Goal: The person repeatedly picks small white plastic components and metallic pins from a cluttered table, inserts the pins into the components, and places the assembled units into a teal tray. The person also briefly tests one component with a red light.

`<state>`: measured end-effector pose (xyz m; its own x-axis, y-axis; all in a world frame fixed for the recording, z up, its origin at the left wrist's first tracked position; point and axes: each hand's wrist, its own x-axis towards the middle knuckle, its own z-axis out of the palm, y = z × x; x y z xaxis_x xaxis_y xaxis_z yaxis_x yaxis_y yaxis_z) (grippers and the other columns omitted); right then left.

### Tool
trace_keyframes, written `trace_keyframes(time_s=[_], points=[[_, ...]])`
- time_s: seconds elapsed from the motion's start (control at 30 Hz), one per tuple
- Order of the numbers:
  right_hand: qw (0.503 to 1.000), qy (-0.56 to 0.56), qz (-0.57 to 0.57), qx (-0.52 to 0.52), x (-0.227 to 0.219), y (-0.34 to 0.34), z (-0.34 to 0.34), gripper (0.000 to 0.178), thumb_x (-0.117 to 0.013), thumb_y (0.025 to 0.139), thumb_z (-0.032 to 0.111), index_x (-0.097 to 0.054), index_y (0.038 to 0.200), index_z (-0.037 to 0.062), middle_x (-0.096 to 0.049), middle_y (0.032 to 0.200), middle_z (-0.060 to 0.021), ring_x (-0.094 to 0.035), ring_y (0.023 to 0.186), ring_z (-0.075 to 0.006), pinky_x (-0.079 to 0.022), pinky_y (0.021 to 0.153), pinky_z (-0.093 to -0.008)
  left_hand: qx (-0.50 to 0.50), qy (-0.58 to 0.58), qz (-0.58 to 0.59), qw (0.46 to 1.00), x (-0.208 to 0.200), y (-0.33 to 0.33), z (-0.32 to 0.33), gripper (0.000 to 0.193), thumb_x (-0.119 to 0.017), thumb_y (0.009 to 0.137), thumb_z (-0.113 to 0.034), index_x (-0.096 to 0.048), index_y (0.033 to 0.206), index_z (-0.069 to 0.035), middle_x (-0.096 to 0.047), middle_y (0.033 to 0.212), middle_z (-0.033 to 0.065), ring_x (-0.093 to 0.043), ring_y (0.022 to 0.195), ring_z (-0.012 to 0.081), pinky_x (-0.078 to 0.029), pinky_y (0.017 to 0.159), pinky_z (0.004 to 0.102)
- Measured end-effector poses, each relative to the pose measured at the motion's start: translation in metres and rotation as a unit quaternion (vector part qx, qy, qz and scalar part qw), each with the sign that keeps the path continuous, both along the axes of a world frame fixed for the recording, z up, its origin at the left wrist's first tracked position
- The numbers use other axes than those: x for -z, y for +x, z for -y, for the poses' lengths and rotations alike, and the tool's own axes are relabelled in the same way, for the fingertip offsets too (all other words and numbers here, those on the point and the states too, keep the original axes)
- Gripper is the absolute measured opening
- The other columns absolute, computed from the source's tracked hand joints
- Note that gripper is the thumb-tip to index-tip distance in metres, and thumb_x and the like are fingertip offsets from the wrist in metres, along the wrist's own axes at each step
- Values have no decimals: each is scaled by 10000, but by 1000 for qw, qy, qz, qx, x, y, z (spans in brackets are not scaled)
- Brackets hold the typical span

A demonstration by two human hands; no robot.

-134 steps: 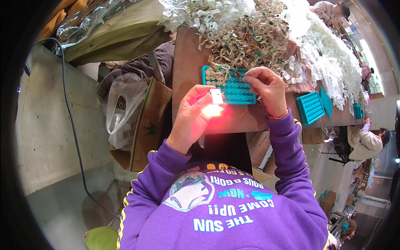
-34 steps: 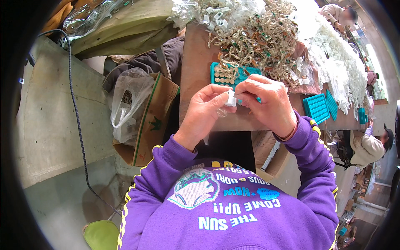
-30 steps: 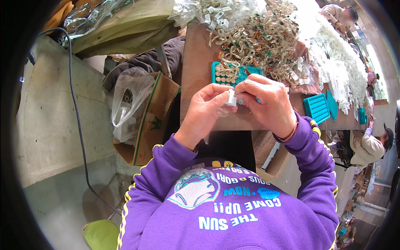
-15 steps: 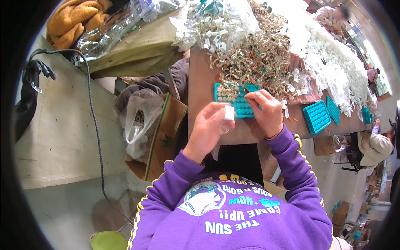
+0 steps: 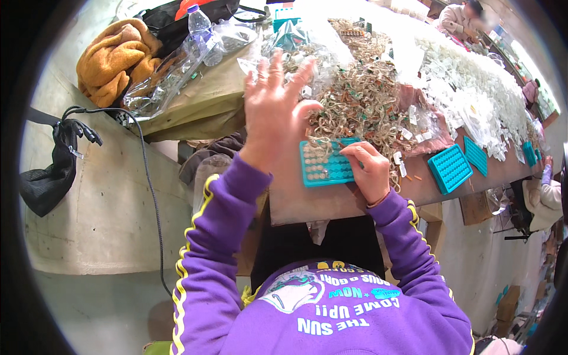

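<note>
Our left hand swung far, splayed; right hand, grip unclear, overhangs the tray, likely light, stiff: hold its rim.

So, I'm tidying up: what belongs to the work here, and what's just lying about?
Seemingly in use:
teal plastic tray with round beige pieces, at the right hand
tangled beige cord heap
clear plastic bag, near the left hand

Probably lying about:
crumpled mustard cloth
clear plastic bottle
</note>
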<state>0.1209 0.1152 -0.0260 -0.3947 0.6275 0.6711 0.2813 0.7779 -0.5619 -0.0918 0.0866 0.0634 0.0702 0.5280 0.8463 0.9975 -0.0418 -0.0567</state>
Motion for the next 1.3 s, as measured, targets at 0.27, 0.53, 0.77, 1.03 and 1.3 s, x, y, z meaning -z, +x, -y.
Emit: trace_keyframes(time_s=[0.27,0.53,0.77,1.03,1.3], points=[[999,-26,0,29,3,4,2,116,-690,793,-11,-693,887,56,-663,822,-94,-666,763,-257,-528,662,-312,43,-223,206,952,52,-24,-24,214,-647,863,-197,-697,1038,-84,-697,943,142,-670,857,312,-515,768,394],[983,135,119,32,8,16,-4,145,-599,744,63,-666,867,101,-649,795,-70,-634,794,-275,-506,737,-375,-6,-252,176,952,75,-25,-39,136,-640,865,-214,-692,921,-102,-678,909,112,-657,855,319,-514,743,418],[989,119,84,23,6,20,-2,146,-591,723,86,-635,862,94,-623,768,-67,-623,771,-282,-507,743,-381,9,-243,193,950,51,-1,-35,138,-638,880,-233,-696,921,-114,-659,904,81,-657,801,296,-517,690,401],[989,145,17,-8,5,17,-3,127,-634,731,83,-664,852,107,-650,839,-12,-634,805,-240,-486,802,-369,351,-197,66,913,23,81,-57,137,-641,842,-155,-691,965,-119,-666,988,58,-649,895,277,-534,761,360],[988,148,-36,37,3,21,-2,151,-691,715,72,-668,863,52,-640,894,-115,-606,853,-327,-478,768,-417,336,-339,-199,856,45,171,-142,199,-666,760,-89,-684,957,-105,-648,950,85,-653,908,297,-535,792,409]])
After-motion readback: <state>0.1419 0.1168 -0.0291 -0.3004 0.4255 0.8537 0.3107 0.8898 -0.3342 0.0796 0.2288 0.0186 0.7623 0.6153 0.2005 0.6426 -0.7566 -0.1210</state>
